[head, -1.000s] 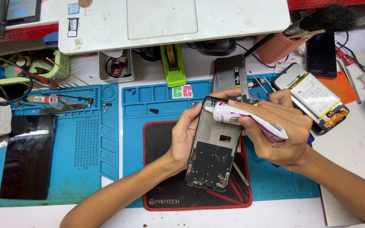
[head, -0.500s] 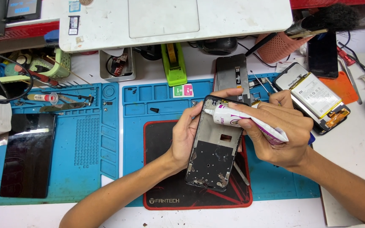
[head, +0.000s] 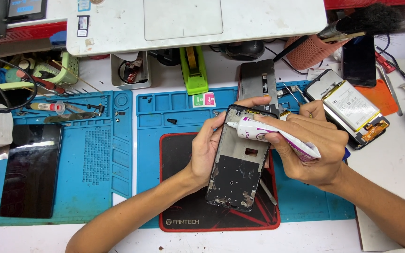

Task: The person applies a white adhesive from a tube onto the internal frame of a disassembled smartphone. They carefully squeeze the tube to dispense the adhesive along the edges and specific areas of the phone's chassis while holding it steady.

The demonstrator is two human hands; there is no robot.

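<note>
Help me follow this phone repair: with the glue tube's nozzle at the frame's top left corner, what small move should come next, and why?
Probably a gentle squeeze while drawing the nozzle along the frame's edge. The right hand holds the white glue tube with its tip at the upper left corner of the phone frame, which the left hand steadies tilted above the black mat. Whether any glue lies on the rim cannot be told.

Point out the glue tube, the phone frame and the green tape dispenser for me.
glue tube (head: 263, 132), head view, on its white body in the right hand.
phone frame (head: 240, 166), head view, on the bare middle plate, held by the left hand.
green tape dispenser (head: 194, 75), head view, on its green base.
</note>
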